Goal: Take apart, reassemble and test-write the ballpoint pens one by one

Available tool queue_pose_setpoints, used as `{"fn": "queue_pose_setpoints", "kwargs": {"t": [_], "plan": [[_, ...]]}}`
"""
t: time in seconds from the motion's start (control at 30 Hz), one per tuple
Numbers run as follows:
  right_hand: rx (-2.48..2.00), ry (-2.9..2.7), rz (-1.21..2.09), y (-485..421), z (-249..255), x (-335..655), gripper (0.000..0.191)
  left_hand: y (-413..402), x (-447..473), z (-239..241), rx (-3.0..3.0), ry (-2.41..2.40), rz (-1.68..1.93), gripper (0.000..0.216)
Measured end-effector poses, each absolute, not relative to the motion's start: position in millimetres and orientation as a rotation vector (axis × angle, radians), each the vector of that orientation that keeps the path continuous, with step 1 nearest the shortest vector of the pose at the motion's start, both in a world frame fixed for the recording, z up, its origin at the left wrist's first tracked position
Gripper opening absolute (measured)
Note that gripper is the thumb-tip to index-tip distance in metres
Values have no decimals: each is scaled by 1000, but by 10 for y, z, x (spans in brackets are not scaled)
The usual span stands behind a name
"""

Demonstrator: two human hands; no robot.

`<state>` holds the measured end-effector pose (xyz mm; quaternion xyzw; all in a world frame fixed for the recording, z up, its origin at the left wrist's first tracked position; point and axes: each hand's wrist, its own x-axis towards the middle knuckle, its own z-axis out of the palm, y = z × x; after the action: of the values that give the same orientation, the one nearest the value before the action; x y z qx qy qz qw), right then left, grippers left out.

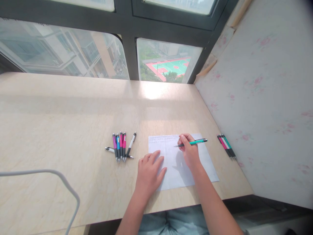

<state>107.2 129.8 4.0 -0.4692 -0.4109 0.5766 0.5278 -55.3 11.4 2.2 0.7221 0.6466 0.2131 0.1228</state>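
Pen (198,141) pinched in right grip (190,150) runs crosswise, tip leftward, left grip (149,171) splayed.

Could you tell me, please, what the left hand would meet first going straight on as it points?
Past the paper, the left hand would probably meet the window first; depth is unclear.
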Motion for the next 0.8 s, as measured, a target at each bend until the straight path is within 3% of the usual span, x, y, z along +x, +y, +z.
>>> {"fn": "queue_pose_setpoints", "kwargs": {"t": [0.3,0.6,0.7,0.8], "plan": [[-1223,-960,1401,909,10,1463,71,134,-558,3,2140,1882,658,27],[-1343,-1082,1241,782,18,1661,66,159,-579,-51,2175,1887,710,27],[-1547,-1343,1038,763,12,1795,71,167,-586,-53,2193,1885,715,27],[-1767,-1700,760,800,2,2043,60,177,-595,-55,2211,1890,706,27]]}}
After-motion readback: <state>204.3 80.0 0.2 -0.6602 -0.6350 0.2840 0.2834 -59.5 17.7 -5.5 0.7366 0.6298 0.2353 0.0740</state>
